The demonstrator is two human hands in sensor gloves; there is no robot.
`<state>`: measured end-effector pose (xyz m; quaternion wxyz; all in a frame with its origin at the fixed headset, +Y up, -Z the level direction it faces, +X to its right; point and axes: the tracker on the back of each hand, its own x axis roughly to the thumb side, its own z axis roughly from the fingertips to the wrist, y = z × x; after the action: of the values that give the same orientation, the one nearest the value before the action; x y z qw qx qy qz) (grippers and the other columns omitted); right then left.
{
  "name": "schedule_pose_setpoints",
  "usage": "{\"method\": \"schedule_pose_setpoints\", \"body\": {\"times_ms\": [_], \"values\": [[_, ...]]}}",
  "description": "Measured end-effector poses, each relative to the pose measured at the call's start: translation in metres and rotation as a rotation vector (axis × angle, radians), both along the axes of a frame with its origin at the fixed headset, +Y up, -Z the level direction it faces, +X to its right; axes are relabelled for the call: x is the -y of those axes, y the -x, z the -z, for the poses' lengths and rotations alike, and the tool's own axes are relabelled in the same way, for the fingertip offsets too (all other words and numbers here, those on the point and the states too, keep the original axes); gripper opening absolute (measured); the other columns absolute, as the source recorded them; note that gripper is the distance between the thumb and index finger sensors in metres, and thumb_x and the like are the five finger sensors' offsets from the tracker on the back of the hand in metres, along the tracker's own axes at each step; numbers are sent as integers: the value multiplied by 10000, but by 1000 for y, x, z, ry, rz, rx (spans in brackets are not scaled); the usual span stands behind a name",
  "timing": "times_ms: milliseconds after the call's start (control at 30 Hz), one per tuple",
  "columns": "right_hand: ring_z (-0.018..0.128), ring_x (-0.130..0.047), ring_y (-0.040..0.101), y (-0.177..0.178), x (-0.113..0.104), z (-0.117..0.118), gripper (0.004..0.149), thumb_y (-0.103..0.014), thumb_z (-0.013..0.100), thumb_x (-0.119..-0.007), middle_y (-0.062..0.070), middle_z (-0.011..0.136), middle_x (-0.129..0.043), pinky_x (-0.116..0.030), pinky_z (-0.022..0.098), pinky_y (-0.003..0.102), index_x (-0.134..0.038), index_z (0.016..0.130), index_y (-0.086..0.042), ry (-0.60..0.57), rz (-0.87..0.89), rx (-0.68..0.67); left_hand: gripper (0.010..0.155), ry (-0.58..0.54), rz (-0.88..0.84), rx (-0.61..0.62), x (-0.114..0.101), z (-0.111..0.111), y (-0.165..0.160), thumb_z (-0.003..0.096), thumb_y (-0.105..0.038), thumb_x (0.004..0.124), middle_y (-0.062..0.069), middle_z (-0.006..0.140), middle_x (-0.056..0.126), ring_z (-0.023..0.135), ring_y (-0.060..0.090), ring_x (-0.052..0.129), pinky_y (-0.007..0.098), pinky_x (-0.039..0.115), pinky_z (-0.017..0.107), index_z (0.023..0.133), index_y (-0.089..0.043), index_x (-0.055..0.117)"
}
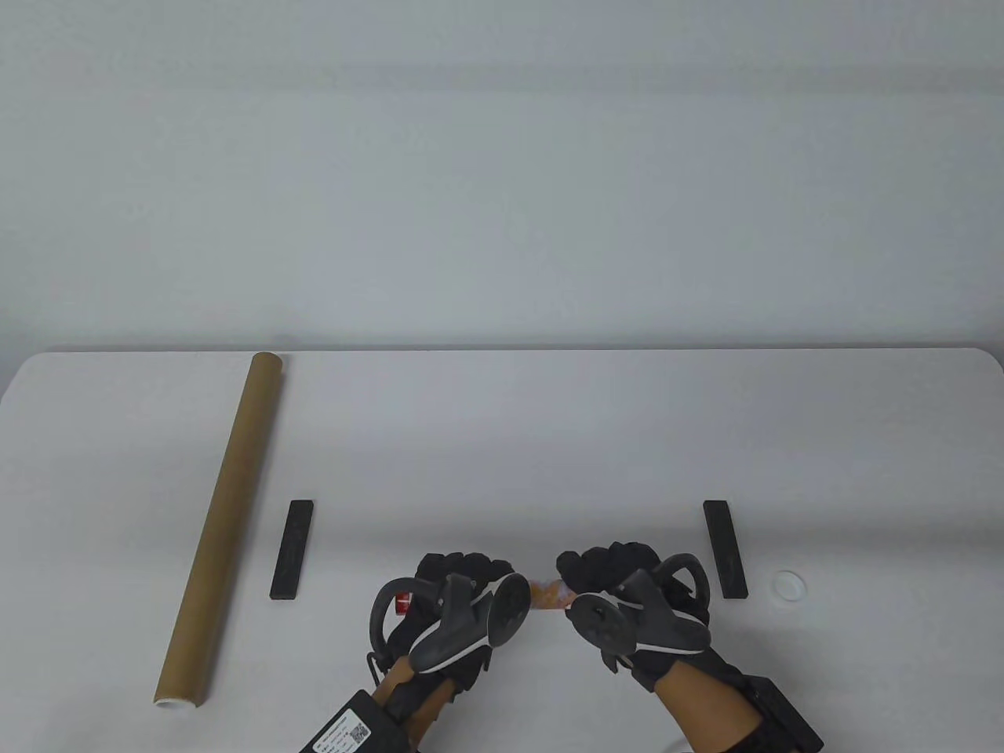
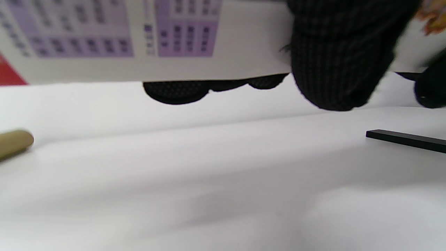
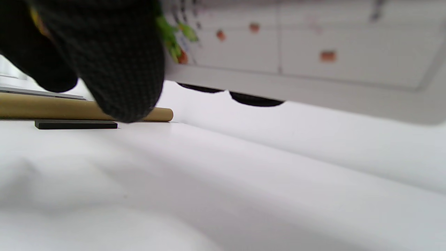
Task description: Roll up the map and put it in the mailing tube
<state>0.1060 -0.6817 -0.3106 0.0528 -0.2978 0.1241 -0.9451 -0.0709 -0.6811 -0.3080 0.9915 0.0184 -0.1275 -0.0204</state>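
The map (image 1: 549, 594) is a narrow roll held across the near table edge, mostly hidden under my hands. My left hand (image 1: 463, 576) grips its left part and my right hand (image 1: 604, 569) grips its right part. In the left wrist view the map (image 2: 174, 42) shows purple tables, with my thumb (image 2: 341, 62) in front and fingertips (image 2: 177, 91) behind. In the right wrist view the map (image 3: 313, 52) is held the same way. The brown mailing tube (image 1: 223, 525) lies on the table at the left, apart from both hands.
Two black bars lie on the white table (image 1: 502, 439), one left (image 1: 292, 550) by the tube and one right (image 1: 725, 549). A small white cap (image 1: 787, 584) sits beyond the right bar. The tube's end (image 2: 14, 143) shows in the left wrist view.
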Motion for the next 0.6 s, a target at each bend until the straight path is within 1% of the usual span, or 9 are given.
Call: {"method": "schedule_pose_setpoints", "body": {"times_ms": [33,100,200,267,333,500,533,600], "values": [[565,-991,314,1,0,-1,626,-419,409,-986,58,707,-925,-763,535,572,-829,929,-107,-24,-11,-2,485,36,-25,-5,1,1,2,306,-627,949,-82,596,969,524,148,1031,387,796,629,727,-397,875],[549,-1001,299,2,-1,-2,616,-418,405,-990,46,689,-936,-776,527,563,-840,917,-111,-36,-24,-4,485,92,-53,-5,2,4,3,307,-624,951,-78,597,969,523,151,1032,389,794,630,728,-395,876],[514,-1009,290,2,0,-1,598,-411,402,-994,43,662,-945,-793,505,553,-855,898,-107,-10,-20,-7,487,100,-51,-1,3,4,3,306,-624,951,-82,599,970,528,149,1032,388,793,632,730,-397,875],[496,-1011,283,2,-1,0,586,-410,404,-992,42,649,-948,-801,494,548,-861,888,-107,15,-21,-6,499,83,-46,5,4,3,3,304,-628,949,-83,609,969,540,148,1031,389,790,636,739,-397,872],[488,-1011,282,1,0,1,582,-408,404,-993,42,644,-948,-803,490,547,-864,885,-105,24,-15,-2,515,44,-32,7,4,2,1,302,-631,948,-83,624,967,555,150,1030,391,784,642,754,-398,867],[472,-1013,280,-4,1,6,577,-404,409,-991,48,635,-950,-809,475,546,-865,881,-96,114,53,7,529,-145,64,25,0,-7,-5,301,-633,941,-87,650,967,582,150,1032,393,782,650,770,-402,859],[470,-1013,280,-5,1,7,576,-404,408,-991,48,634,-950,-810,472,546,-867,879,-95,130,67,8,526,-171,77,27,-1,-8,-5,302,-632,940,-88,650,967,583,147,1033,392,782,650,769,-404,859],[468,-1014,281,-6,1,8,577,-405,410,-990,49,633,-951,-811,470,546,-867,878,-93,149,79,8,523,-186,83,32,-2,-9,-6,304,-630,939,-89,648,967,582,145,1033,390,783,650,769,-405,859]]}}
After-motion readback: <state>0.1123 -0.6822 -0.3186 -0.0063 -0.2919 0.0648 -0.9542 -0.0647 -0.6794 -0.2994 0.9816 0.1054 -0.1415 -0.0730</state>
